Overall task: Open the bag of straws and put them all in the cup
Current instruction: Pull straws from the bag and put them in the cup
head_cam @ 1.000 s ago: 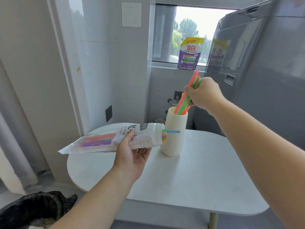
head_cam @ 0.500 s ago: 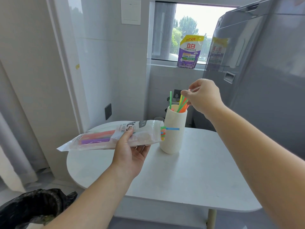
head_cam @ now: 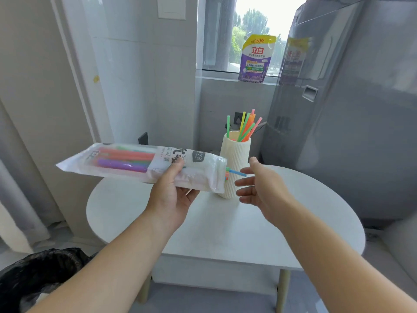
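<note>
Left hand holds bag level, mouth beside cup; right hand grip spread, empty, near blue straw.

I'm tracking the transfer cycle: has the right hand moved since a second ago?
Yes. The right hand has dropped from above the cup to beside its lower half, empty, near the mouth of the bag.

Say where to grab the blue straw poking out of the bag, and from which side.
Pinch the exposed tip of the blue straw with the right hand, from the right, pulling along its length. It juts nearly level from the bag, whose open end the left hand holds facing right.
</note>
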{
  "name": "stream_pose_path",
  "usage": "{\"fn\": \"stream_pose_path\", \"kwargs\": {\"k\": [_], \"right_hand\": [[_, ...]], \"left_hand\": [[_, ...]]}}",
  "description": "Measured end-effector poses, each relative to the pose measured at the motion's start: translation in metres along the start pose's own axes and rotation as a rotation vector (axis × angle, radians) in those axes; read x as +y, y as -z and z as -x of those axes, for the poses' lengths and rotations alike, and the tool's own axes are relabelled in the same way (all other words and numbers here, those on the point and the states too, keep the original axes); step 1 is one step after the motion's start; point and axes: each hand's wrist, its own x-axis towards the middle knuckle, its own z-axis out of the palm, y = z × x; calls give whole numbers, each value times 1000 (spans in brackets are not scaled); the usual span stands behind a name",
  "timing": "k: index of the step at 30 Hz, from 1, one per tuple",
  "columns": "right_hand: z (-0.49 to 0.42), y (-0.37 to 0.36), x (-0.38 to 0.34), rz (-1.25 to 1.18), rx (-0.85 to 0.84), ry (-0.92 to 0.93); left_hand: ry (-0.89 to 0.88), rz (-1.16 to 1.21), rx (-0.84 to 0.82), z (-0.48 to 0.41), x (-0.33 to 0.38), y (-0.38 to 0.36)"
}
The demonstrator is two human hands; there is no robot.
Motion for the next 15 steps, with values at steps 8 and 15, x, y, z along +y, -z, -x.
{"fn": "stream_pose_path", "kwargs": {"k": [8,15], "right_hand": [[1,-4,18,-237,-134,-33],[1,0,25,-265,-273,35]], "left_hand": [[-120,-207,-49,3,-5,2],[-111,-194,-44,2,-4,5]]}}
